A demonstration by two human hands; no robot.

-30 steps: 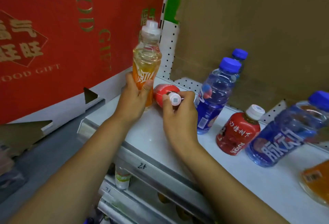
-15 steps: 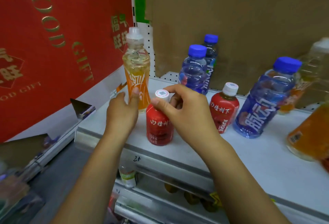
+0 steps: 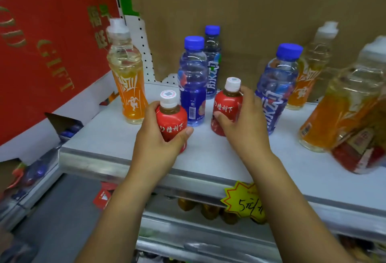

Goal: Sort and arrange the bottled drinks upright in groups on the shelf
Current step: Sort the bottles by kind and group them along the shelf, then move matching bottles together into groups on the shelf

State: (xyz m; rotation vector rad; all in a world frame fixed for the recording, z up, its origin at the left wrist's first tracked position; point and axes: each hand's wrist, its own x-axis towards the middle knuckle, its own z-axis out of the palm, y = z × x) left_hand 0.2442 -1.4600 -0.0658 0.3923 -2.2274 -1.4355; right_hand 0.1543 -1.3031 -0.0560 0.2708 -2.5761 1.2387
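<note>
1. Head view, centre of the frame: the left hand grips a small red bottle with a white cap. Its thumb lies across the lower front of the label and its fingers curl round the left side. The bottle is upright near the front edge of the white shelf; the hand hides its base.
2. Just right of centre, the right hand grips a second red bottle of the same kind, thumb on the lower label and fingers wrapped round the right side. This bottle is also upright and sits a little further back on the shelf, apart from the first.
3. Between and behind the two red bottles stands a blue-capped bottle, with a slimmer blue bottle just behind it against the cardboard backing.
4. Left of centre, an orange drink bottle with a clear cap stands upright beside the red gift box that fills the upper left.
5. Right of the right hand stands a third blue bottle, close to the fingers, and behind it another orange bottle.
6. At the right edge, blurred, a large orange bottle leans over a red-labelled item; what that item is cannot be told.
7. Lower centre, a yellow starburst price tag hangs on the shelf's front rail.
</note>
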